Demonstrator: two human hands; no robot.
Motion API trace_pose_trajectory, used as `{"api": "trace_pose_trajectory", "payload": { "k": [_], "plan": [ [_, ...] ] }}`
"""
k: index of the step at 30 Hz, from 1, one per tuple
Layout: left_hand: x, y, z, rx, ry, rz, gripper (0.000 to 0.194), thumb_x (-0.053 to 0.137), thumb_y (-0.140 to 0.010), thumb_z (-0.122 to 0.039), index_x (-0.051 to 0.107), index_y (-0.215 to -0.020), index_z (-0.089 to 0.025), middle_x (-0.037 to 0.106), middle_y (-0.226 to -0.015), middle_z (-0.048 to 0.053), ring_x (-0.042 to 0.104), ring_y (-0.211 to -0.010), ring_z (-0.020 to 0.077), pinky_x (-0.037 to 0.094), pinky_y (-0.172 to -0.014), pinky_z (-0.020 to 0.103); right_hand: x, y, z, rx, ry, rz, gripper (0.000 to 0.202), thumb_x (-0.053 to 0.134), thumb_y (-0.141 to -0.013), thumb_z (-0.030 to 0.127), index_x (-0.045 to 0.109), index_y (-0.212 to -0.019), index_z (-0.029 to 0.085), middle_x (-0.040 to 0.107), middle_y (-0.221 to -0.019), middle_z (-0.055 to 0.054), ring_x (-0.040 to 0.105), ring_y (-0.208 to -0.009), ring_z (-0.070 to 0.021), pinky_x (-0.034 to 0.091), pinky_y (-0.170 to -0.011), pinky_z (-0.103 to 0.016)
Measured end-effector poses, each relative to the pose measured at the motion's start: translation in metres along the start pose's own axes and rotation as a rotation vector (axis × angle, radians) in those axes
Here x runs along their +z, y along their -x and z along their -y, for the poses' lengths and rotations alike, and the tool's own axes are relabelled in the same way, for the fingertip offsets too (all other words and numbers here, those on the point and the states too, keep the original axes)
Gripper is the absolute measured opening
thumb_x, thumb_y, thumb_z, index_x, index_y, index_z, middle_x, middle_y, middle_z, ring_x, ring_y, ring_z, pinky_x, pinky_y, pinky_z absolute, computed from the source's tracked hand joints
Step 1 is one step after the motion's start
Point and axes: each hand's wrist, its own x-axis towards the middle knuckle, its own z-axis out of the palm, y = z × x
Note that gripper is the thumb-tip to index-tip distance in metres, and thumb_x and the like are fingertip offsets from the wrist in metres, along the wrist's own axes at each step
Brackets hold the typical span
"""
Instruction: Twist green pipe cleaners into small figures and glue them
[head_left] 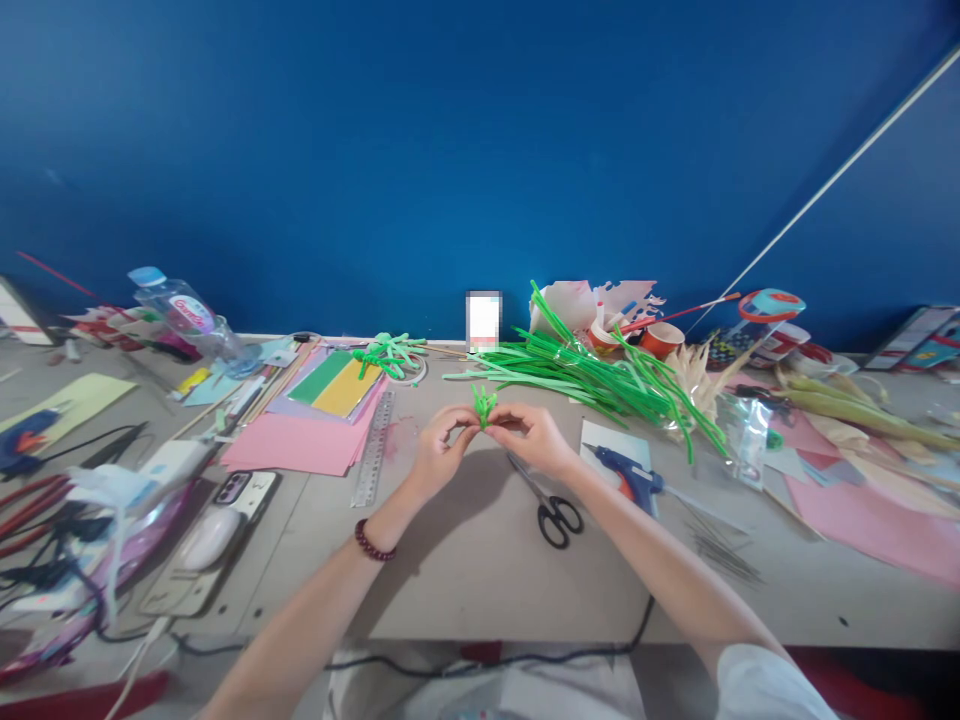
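Observation:
A small bundle of bright green pipe cleaners stands upright between my hands, its several tips fanned out at the top. My left hand pinches its base from the left, with a beaded bracelet on the wrist. From the right, my right hand closes thumb and fingers on the same base. The lower end is hidden behind the fingertips. Black-handled scissors lie on the table just below my right hand. A clear ruler lies left of my left hand.
A big heap of green pipe cleaners lies behind my right hand. A blue glue gun rests beside my right forearm. Pink paper, a phone with a white mouse, and a plastic bottle are on the left.

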Motion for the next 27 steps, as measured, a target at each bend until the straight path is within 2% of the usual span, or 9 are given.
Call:
{"api": "trace_pose_trajectory", "payload": {
  "k": [6,11,13,16,20,27],
  "plan": [
    [0.000,-0.001,-0.006,0.057,-0.063,0.039,0.009,0.055,-0.085,-0.023,0.061,-0.084,-0.017,0.064,-0.085,0.006,0.060,-0.084,0.0160,0.048,-0.078,0.030,-0.002,-0.001,0.004,0.065,-0.047,0.018,0.017,0.064,-0.075,0.033,0.062,-0.074,0.016,0.062,-0.073,-0.002,0.059,-0.070,-0.0144,0.048,-0.071,-0.028],
    [-0.003,-0.003,-0.006,0.043,-0.072,0.102,0.023,0.056,-0.085,-0.026,0.061,-0.107,-0.019,0.065,-0.104,0.010,0.058,-0.102,0.0206,0.046,-0.089,0.037,-0.004,-0.003,0.002,0.208,-0.426,0.066,0.020,0.072,-0.069,0.033,0.060,-0.072,0.017,0.061,-0.070,0.001,0.059,-0.066,-0.0114,0.047,-0.072,-0.027],
    [-0.004,-0.003,-0.006,0.022,-0.046,0.157,0.020,0.057,-0.085,-0.027,0.064,-0.102,-0.020,0.068,-0.097,0.009,0.060,-0.096,0.0202,0.047,-0.086,0.037,-0.007,-0.004,0.001,0.273,-0.595,0.114,0.022,0.073,-0.068,0.034,0.060,-0.072,0.017,0.062,-0.069,0.001,0.060,-0.065,-0.0109,0.048,-0.074,-0.028],
    [-0.004,-0.003,-0.009,-0.021,0.019,0.203,0.018,0.056,-0.086,-0.029,0.068,-0.094,-0.018,0.068,-0.084,0.007,0.061,-0.080,0.0171,0.049,-0.073,0.031,-0.011,-0.004,-0.001,0.344,-0.748,0.182,0.023,0.074,-0.069,0.035,0.060,-0.071,0.016,0.061,-0.068,0.002,0.062,-0.066,-0.0115,0.049,-0.075,-0.028],
    [-0.003,-0.001,-0.012,-0.049,0.017,0.149,0.019,0.056,-0.085,-0.030,0.070,-0.087,-0.017,0.063,-0.074,0.005,0.059,-0.069,0.0139,0.046,-0.062,0.025,-0.013,-0.003,-0.002,0.380,-0.788,0.237,0.025,0.073,-0.071,0.037,0.061,-0.070,0.015,0.061,-0.067,0.001,0.061,-0.066,-0.0115,0.050,-0.074,-0.029],
    [0.000,0.003,-0.013,0.033,-0.091,0.076,0.021,0.053,-0.087,-0.028,0.070,-0.095,-0.018,0.058,-0.072,0.004,0.055,-0.064,0.0121,0.043,-0.053,0.022,-0.012,-0.004,-0.004,0.423,-0.722,0.195,0.022,0.077,-0.066,0.032,0.062,-0.071,0.016,0.059,-0.064,0.003,0.057,-0.060,-0.0090,0.048,-0.065,-0.024]
  ]
}}
